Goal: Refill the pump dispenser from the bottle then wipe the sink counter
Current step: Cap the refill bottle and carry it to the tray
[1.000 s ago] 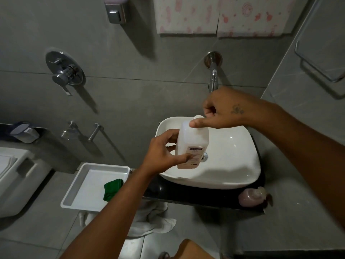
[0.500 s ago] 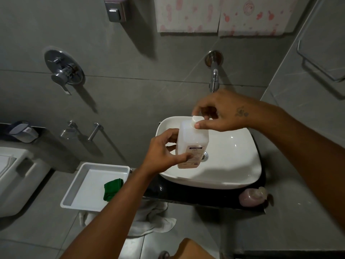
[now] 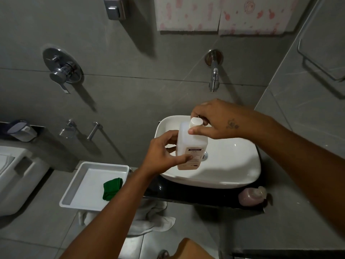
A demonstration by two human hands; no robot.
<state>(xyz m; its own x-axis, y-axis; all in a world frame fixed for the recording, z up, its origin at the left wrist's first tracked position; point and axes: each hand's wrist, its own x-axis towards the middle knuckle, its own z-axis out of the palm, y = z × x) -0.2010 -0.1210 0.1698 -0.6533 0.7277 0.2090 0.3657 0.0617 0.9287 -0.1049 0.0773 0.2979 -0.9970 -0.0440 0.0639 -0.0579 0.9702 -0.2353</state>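
The left hand (image 3: 160, 156) grips the white bottle (image 3: 192, 144) by its lower body, thumb across the label and fingers curled round the far side. The right hand (image 3: 214, 120) pinches the bottle's white cap (image 3: 196, 122) between thumb and fingers from above. The bottle stands upright in the air over the white basin (image 3: 233, 165), between the two hands and touching both.

The basin sits on a dark glossy surface (image 3: 186, 193). At the near right corner of that surface the pink pump dispenser (image 3: 252, 196) rests, well apart from both hands and just below the right forearm. A chrome tap (image 3: 214, 77) juts from the grey tiled wall above the basin.

Left of the basin a white tray (image 3: 82, 184) holds a folded green cloth (image 3: 112, 188); the left forearm crosses over the tray's near right corner. A crumpled white towel (image 3: 153, 219) lies on the floor below, partly hidden by that arm. Farther left are a shower mixer (image 3: 62, 69) on the wall and part of a white toilet (image 3: 16, 176). A metal towel rail (image 3: 321, 58) hangs on the right wall, and patterned pink-and-white sheets (image 3: 220, 14) hang at the top
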